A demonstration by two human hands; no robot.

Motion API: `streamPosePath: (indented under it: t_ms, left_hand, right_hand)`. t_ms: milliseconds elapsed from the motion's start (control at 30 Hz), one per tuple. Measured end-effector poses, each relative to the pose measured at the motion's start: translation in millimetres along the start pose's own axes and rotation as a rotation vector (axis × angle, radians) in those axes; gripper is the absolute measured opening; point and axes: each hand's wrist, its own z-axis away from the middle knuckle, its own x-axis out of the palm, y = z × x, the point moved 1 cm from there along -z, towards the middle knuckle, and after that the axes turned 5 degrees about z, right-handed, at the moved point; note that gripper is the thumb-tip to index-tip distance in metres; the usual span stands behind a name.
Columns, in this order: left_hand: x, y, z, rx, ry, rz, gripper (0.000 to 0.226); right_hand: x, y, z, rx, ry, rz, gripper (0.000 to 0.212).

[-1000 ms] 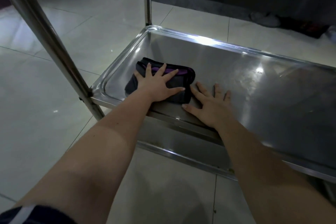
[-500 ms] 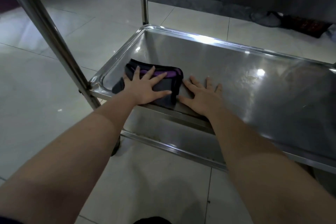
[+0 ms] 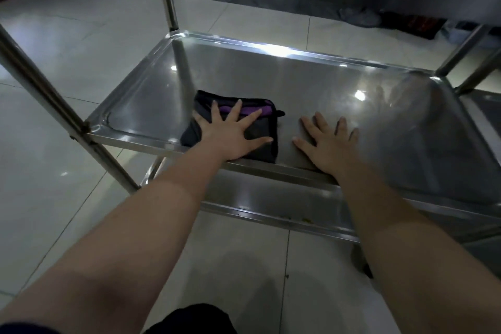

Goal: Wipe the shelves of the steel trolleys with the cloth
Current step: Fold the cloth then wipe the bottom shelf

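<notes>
Cloth (image 3: 267, 127) lies long axis left-right on shelf (image 3: 325, 84) (left hand (image 3: 230, 135) flat atop).

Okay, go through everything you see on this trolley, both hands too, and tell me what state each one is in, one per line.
cloth: folded, lying flat on the middle shelf near its front edge
left hand: fingers spread, pressing flat on the cloth
right hand: flat on bare steel beside the cloth, apart from it
middle shelf: shiny, reflecting lights
lower shelf: small specks along its front rim

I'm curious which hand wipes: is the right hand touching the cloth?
Apart. Head view shows bare shelf between the right hand and the cloth; only the left hand presses it.
</notes>
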Motion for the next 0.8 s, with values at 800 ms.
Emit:
streamPosePath:
  t_ms: [800]
  left_hand:
    - [-22.9,4.8,53.9,0.559,0.306,0.295,0.039]
  right_hand:
    - [-47.5,-65.2,34.2,-0.202,0.377,-0.261,0.013]
